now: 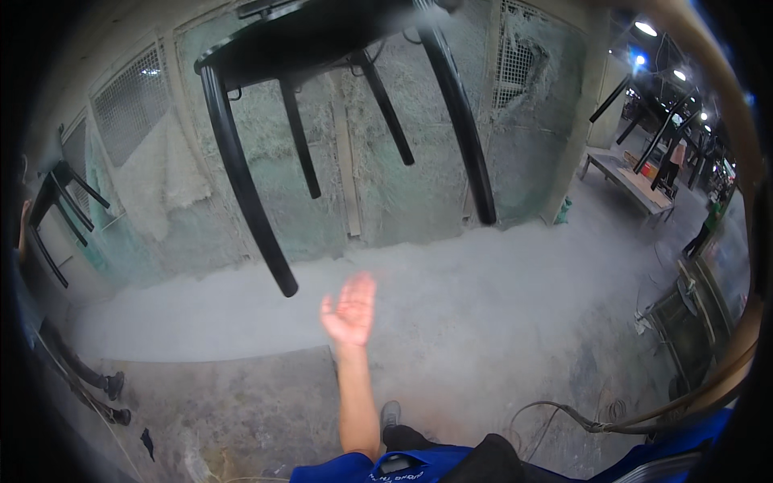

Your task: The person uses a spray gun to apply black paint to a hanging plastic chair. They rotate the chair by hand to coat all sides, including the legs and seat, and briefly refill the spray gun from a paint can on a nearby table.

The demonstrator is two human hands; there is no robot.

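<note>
My left hand (352,312) reaches forward from the lower edge, palm up and fingers stretched out, slightly blurred. It holds nothing. Just ahead and to its left is the lower end of a leg of a black chair (278,60). That chair hangs in the air with its legs pointing down, and its upper part is cut off by the top edge. Hand and leg look apart in the picture. A pale blur covers part of the chair's top right. My right hand does not show; only a blue sleeve (692,443) appears at lower right.
Behind the chair stands a dust-coated greenish wall (419,193) with mesh openings. Another black chair (60,181) hangs at far left, near a person's legs (76,366). A hose (555,405) crosses the lower right. A low table (632,181) and people stand beyond. Pale haze covers the floor.
</note>
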